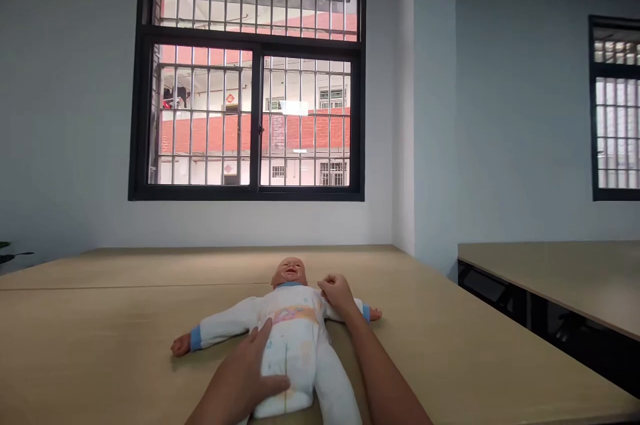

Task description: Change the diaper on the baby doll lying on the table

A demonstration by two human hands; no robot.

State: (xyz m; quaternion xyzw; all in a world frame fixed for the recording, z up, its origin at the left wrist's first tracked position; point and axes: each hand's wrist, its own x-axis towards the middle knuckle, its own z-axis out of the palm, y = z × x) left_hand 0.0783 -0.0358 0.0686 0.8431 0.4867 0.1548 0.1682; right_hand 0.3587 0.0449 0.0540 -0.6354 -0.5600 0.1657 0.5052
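A baby doll (300, 338) lies on its back on the wooden table (125, 325), its head toward the window and its arms spread out. It wears a white outfit with blue collar and cuffs and an orange-pink print across the chest. My left hand (245, 368) lies along the side of the doll's belly, thumb and fingers apart. Beside the doll's shoulder, over the sleeve, my right hand (337, 293) is closed with its fingers curled. Whatever those fingers may hold is hidden. The doll's lower legs run out of view at the bottom.
A seam crosses the table behind the doll. A second table (560, 278) stands to the right, past a gap. Ahead is a wall with a barred window (257, 118); plant leaves (10, 253) show at the far left edge.
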